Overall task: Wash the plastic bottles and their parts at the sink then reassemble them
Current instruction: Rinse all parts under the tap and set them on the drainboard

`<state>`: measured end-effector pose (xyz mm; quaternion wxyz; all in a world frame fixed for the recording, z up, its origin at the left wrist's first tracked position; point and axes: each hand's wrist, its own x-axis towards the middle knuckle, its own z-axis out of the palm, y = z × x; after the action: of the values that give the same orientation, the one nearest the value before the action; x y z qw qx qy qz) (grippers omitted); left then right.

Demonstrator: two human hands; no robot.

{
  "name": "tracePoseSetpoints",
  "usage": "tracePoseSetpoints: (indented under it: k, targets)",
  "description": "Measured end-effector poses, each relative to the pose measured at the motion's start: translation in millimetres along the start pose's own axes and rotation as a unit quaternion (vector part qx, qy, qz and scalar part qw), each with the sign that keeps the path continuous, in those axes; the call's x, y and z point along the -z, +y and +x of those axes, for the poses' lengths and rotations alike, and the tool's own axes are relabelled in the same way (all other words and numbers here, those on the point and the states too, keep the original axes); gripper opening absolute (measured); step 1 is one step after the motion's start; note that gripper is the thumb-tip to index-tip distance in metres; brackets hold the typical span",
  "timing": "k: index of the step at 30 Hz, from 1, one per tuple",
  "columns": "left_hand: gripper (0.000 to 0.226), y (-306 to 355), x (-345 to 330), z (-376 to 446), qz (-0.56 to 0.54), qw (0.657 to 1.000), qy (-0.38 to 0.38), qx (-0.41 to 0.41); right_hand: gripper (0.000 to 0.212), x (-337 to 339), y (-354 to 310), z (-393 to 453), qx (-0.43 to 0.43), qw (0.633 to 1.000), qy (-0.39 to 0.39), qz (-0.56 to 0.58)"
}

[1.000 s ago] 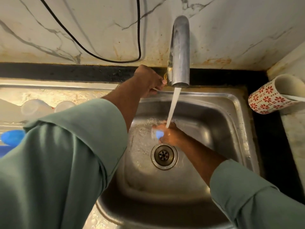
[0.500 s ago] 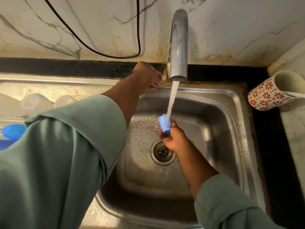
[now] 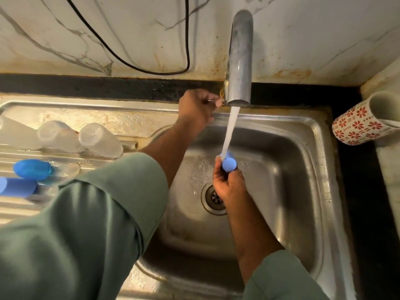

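Bottles and their parts are spread between the sink [image 3: 307,135] and the draining board [image 3: 19,206] to its left. Nearest, two green sleeves [image 3: 86,224] reach forward over the front edge of the sink. The right hand [image 3: 228,185] is over the drain [image 3: 214,197], fingers closed around a small blue cap [image 3: 229,164] that it holds up into the stream of water [image 3: 230,128]; the water strikes the far edge of the cap. On the ribbed board at the left lie two blue pieces, a longer blue part [image 3: 18,187] nearer and a rounder blue lid [image 3: 32,169] just beyond it. Farther back on the board three clear plastic bottles [image 3: 99,140] lie side by side, touching or nearly so. At the far rim of the sink the left hand [image 3: 198,108] is closed on the tap handle, just beside the base of the tap [image 3: 240,59]; the handle itself is mostly hidden by the fingers. On the right, a mug [image 3: 359,124] with red flowers lies tilted on the dark counter. A black cable [image 3: 134,66] loops down the marble wall behind.
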<state>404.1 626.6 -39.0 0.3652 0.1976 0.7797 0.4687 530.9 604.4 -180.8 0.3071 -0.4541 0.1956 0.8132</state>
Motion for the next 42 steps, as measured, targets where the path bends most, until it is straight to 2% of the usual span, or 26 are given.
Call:
tracePoseSetpoints:
  k: [2,5,7,8,9,10,12,13,14,15,16,17,18,19,21,22,23,25,28,30,31,33,36,38,40,42]
  targets:
    - [0.025,-7,-7,-9,-0.028,0.999,0.039,-0.01,0.026,4,-6,-8,-0.002,0.999,-0.018,-0.03]
    - [0.035,-9,-12,-9,-0.169,0.984,0.055,0.032,0.034,11,-21,-16,-0.02,0.986,-0.056,-0.156]
    - [0.03,-12,-14,-4,-0.296,0.951,0.05,0.074,0.031,13,-29,-18,0.003,0.947,-0.076,-0.312]
    - [0.029,-14,-15,-2,-0.356,0.928,0.048,0.103,0.031,14,-32,-17,0.042,0.906,-0.077,-0.415]
    - [0.03,-15,-15,-2,-0.394,0.909,0.055,0.127,0.034,15,-35,-17,0.101,0.84,-0.073,-0.528]
    - [0.029,-16,-17,0,-0.418,0.896,0.062,0.137,0.041,15,-39,-16,0.167,0.747,-0.068,-0.639]
    - [0.024,-14,-19,-3,-0.439,0.885,0.063,0.142,0.055,16,-45,-10,0.283,0.523,-0.065,-0.802]
    - [0.023,-12,-19,-6,-0.44,0.884,0.061,0.145,0.055,14,-47,-10,0.299,0.425,-0.066,-0.852]
    - [0.022,-11,-19,-6,-0.439,0.885,0.06,0.145,0.052,11,-48,-6,0.294,0.344,-0.074,-0.889]
    - [0.022,-9,-18,-8,-0.432,0.888,0.06,0.146,0.049,9,-48,-1,0.268,0.283,-0.085,-0.917]
    - [0.022,-7,-17,-10,-0.425,0.891,0.057,0.145,0.047,5,-48,0,0.245,0.24,-0.104,-0.934]
    - [0.022,-6,-16,-11,-0.416,0.897,0.054,0.143,0.048,2,-48,4,0.233,0.223,-0.123,-0.938]
    - [0.022,-7,-15,-11,-0.404,0.902,0.05,0.141,0.047,-2,-48,6,0.248,0.233,-0.144,-0.929]
    - [0.021,-6,-14,-11,-0.391,0.909,0.046,0.139,0.043,-6,-46,4,0.272,0.28,-0.161,-0.906]
    - [0.019,-4,-12,-12,-0.36,0.922,0.043,0.136,0.026,-11,-41,-1,0.292,0.429,-0.185,-0.834]
    - [0.018,-3,-11,-11,-0.349,0.927,0.041,0.132,0.021,-11,-38,-2,0.287,0.484,-0.191,-0.804]
    - [0.017,-3,-11,-9,-0.341,0.93,0.04,0.129,0.02,-10,-35,-6,0.284,0.521,-0.2,-0.78]
    - [0.016,-2,-9,-10,-0.329,0.935,0.041,0.124,0.03,-3,-32,-2,0.295,0.535,-0.192,-0.768]
    - [0.013,-4,-9,-11,-0.327,0.939,0.044,0.094,0.045,8,-32,0,0.308,0.525,-0.196,-0.769]
    - [0.015,0,-14,-16,-0.324,0.944,0.046,0.053,0.047,13,-34,0,0.323,0.526,-0.189,-0.764]
    - [0.018,3,-19,-20,-0.318,0.947,0.041,0.033,0.047,14,-35,-2,0.32,0.538,-0.188,-0.757]
    - [0.024,9,-25,-27,-0.286,0.958,0.02,0.003,0.049,12,-35,-8,0.343,0.526,-0.2,-0.752]
    - [0.029,10,-20,-31,-0.203,0.979,-0.023,-0.026,0.052,-1,-37,-26,0.415,0.454,-0.22,-0.757]
    - [0.021,3,-10,-25,-0.148,0.985,-0.064,-0.053,0.053,-14,-43,-46,0.441,0.417,-0.228,-0.761]
    - [0.018,-5,0,-27,-0.029,0.993,-0.079,-0.087,0.054,-23,-46,-70,0.491,0.377,-0.221,-0.754]
    - [0.022,-21,11,-39,0.127,0.98,-0.092,-0.121,0.049,-16,-47,-75,0.55,0.339,-0.195,-0.738]
